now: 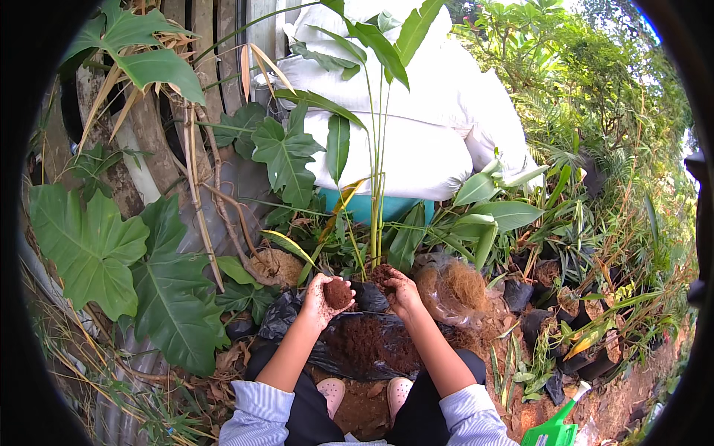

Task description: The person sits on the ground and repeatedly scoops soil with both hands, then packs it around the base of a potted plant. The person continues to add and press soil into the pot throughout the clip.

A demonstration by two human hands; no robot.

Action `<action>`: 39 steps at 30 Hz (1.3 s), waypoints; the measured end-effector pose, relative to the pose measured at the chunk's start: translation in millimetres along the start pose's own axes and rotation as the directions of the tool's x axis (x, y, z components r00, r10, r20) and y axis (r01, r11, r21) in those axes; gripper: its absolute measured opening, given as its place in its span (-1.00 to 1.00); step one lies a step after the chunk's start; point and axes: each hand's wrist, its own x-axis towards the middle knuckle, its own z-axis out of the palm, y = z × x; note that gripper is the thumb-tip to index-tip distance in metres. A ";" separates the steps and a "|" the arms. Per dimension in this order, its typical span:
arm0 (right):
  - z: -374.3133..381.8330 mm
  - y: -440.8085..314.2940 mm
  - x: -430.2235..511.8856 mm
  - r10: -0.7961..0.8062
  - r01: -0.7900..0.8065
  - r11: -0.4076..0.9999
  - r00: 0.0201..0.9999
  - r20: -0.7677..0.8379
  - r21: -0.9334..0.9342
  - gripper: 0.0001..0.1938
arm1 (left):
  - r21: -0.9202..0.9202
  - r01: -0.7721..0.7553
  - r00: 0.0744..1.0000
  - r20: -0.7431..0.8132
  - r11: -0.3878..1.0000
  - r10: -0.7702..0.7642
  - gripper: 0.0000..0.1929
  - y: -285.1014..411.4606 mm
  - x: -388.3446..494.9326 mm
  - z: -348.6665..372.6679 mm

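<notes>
My left hand (322,300) cups a clump of dark brown soil (338,294), palm turned up, and crumbs cling to its skin. At the base of a tall leafy plant (376,223), my right hand (403,292) holds more loose soil (382,275) against the stems. Between the hands stands a black plastic grow bag (371,297), its rim partly hidden by the right hand and soil. Below, nearer my feet, an open black plastic sheet or bag (318,357) carries a heap of reddish-brown soil (365,343).
A clear plastic bag of coconut fibre (454,287) lies right of my right hand. White sacks (390,139) are stacked behind the plant. Large-leaved plants (89,245) crowd the left. Potted seedlings in black bags (519,292) and a green watering can (552,429) are on the right.
</notes>
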 end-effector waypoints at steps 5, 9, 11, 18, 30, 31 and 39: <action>0.7 -3.3 -2.6 0.052 -0.051 0.999 0.994 -0.099 0.012 -0.71 | 0.001 0.010 1.000 0.012 1.000 -0.010 -0.77 0.4 0.0 0.0; 3.9 -1.2 -4.6 0.014 -0.014 1.000 0.999 -0.034 -0.004 -0.76 | 0.016 0.007 1.000 -0.005 1.000 -0.006 -0.77 -0.3 0.5 -0.7; 4.5 0.7 -5.1 0.005 -0.008 0.998 0.999 -0.038 -0.059 -0.77 | 0.019 0.005 1.000 -0.001 1.000 -0.005 -0.77 -0.8 0.9 -1.6; 4.3 2.0 -5.6 -0.017 0.010 0.992 0.998 -0.057 -0.128 -0.81 | 0.002 0.018 1.000 0.018 1.000 -0.018 -0.78 -1.2 2.7 -3.8; 12.2 -3.7 -11.7 0.045 -0.045 0.999 0.999 0.006 -0.028 -0.81 | -0.008 0.027 1.000 0.003 1.000 -0.027 -0.78 -0.9 0.8 -1.9; 11.9 -3.2 -11.6 0.050 -0.049 0.999 0.999 0.013 -0.017 -0.81 | -0.016 0.033 0.999 0.014 0.999 -0.033 -0.77 -0.6 0.9 -2.4; 7.7 -2.1 -6.3 0.027 -0.028 1.000 0.990 0.135 0.003 -0.69 | 0.017 0.024 0.999 -0.039 1.000 -0.023 -0.77 -1.4 0.5 -0.2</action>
